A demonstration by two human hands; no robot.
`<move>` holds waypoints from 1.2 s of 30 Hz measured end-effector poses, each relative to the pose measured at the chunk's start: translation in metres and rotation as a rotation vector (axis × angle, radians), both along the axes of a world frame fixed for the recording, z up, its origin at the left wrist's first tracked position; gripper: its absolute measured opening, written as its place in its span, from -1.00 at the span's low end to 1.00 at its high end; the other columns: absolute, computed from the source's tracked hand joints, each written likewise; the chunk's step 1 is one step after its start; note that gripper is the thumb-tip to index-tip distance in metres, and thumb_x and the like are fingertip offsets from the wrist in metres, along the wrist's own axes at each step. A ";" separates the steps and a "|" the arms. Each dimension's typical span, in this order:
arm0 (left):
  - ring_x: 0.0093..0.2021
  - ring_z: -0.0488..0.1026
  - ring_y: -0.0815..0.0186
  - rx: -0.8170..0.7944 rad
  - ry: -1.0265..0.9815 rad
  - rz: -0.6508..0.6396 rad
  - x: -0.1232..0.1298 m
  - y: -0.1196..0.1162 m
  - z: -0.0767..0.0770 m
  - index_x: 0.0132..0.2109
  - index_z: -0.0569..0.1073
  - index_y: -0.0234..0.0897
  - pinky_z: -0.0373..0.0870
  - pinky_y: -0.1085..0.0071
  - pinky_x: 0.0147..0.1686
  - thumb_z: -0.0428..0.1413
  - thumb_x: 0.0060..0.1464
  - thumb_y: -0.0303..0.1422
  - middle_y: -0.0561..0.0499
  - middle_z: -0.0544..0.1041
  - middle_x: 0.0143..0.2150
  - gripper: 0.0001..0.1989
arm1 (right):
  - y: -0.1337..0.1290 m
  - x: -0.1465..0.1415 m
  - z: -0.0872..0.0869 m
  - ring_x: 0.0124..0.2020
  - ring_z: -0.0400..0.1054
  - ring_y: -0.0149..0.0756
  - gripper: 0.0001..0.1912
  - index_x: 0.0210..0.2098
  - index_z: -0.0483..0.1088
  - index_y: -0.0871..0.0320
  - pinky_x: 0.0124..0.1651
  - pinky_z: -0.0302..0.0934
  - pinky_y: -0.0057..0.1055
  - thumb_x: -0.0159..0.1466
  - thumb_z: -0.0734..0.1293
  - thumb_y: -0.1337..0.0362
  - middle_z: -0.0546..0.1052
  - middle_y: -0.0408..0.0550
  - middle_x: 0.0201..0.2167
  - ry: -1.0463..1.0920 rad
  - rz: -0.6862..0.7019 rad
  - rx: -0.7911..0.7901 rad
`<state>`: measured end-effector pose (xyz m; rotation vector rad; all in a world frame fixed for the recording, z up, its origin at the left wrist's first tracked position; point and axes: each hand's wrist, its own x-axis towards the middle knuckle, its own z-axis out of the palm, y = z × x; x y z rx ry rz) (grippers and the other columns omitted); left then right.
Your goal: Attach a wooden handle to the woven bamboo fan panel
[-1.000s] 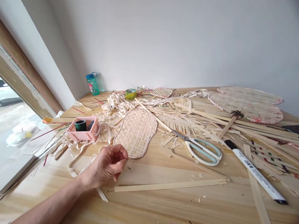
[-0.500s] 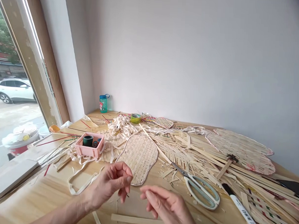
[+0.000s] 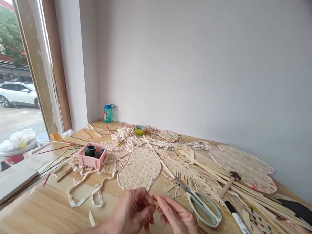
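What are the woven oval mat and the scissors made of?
The woven oval mat: probably thin bamboo strips, pale, matte and unpainted, judging by the fibrous plaited splints. The scissors: likely steel blades, from their grey sheen, with pale green moulded plastic handles; the exact metal can't be told.

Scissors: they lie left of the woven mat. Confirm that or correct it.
Wrong side: the scissors lie right of the woven mat, not left, as the head view shows.
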<state>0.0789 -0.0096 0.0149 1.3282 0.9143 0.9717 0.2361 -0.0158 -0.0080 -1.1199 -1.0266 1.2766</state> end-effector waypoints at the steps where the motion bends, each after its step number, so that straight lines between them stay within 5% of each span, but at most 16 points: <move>1: -0.55 0.34 0.45 -0.003 0.035 0.001 -0.003 -0.002 -0.001 -0.36 0.36 -0.28 0.34 0.52 -0.53 0.22 0.09 -0.14 0.05 0.46 -0.50 -0.69 | -0.001 0.001 0.002 -0.48 0.18 -0.36 -0.49 -0.37 0.67 0.16 -0.38 0.18 -0.40 0.04 0.58 -0.20 0.45 -0.11 -0.53 0.050 0.017 -0.031; 3: -0.54 0.35 0.45 0.000 0.120 -0.022 -0.010 -0.006 -0.002 -0.34 0.38 -0.28 0.31 0.53 -0.51 0.20 0.11 -0.18 0.05 0.47 -0.48 -0.74 | -0.003 0.002 0.010 -0.43 0.25 -0.37 -0.55 -0.33 0.67 0.15 -0.40 0.21 -0.45 0.02 0.64 -0.09 0.53 -0.06 -0.42 0.215 0.017 -0.072; 7: -0.54 0.29 0.46 0.021 0.218 -0.065 -0.020 -0.008 0.002 -0.31 0.38 -0.27 0.22 0.55 -0.51 0.15 0.16 -0.27 0.08 0.45 -0.48 -0.82 | -0.003 0.009 0.026 -0.54 0.13 -0.46 -0.52 -0.41 0.62 0.16 -0.52 0.12 -0.54 -0.11 0.70 -0.05 0.39 -0.19 -0.60 0.375 0.033 -0.195; 12: -0.52 0.24 0.47 0.097 0.278 -0.062 -0.028 -0.001 0.007 -0.30 0.41 -0.28 0.14 0.55 -0.49 0.10 0.24 -0.30 0.10 0.45 -0.49 -0.83 | 0.001 0.023 0.033 -0.61 -0.10 -0.54 -0.49 -0.42 0.59 0.19 -0.58 -0.02 -0.57 -0.09 0.69 -0.09 0.15 -0.34 -0.71 0.318 -0.004 -0.160; 20: -0.44 0.36 0.41 0.138 0.376 -0.045 -0.037 0.010 0.014 -0.27 0.48 -0.28 0.18 0.51 -0.42 0.10 0.27 -0.23 0.02 0.58 -0.41 -0.78 | 0.001 0.029 0.028 -0.58 -0.11 -0.52 -0.43 -0.43 0.54 0.18 -0.53 -0.05 -0.52 -0.04 0.63 -0.20 0.13 -0.33 -0.70 0.182 -0.025 -0.143; 28: -0.38 0.32 0.30 0.311 0.777 0.431 -0.072 0.054 0.010 -0.26 0.47 -0.24 0.12 0.38 -0.31 0.06 0.20 -0.31 0.01 0.49 -0.36 -0.86 | 0.001 0.034 0.030 -0.57 -0.03 -0.46 -0.42 -0.44 0.47 0.14 -0.42 0.04 -0.44 -0.02 0.59 -0.25 0.17 -0.32 -0.70 0.097 -0.047 -0.111; 32: -0.39 0.28 0.28 0.257 0.752 0.438 -0.082 0.066 -0.002 -0.18 0.44 -0.23 0.06 0.36 -0.31 0.17 0.07 -0.31 0.06 0.42 -0.42 -0.84 | -0.003 0.029 0.022 -0.57 0.02 -0.46 -0.39 -0.53 0.33 0.13 -0.39 0.03 -0.42 0.07 0.54 -0.26 0.23 -0.30 -0.68 0.037 0.021 -0.095; 36: -0.44 0.28 0.33 0.119 0.607 0.345 -0.078 0.066 -0.008 -0.06 0.43 -0.28 0.13 0.41 -0.37 0.20 -0.01 -0.27 0.14 0.37 -0.46 -0.65 | 0.000 0.024 0.008 -0.63 -0.01 -0.47 -0.35 -0.46 0.41 0.15 -0.45 -0.04 -0.44 0.09 0.47 -0.36 0.21 -0.31 -0.74 -0.028 0.145 -0.138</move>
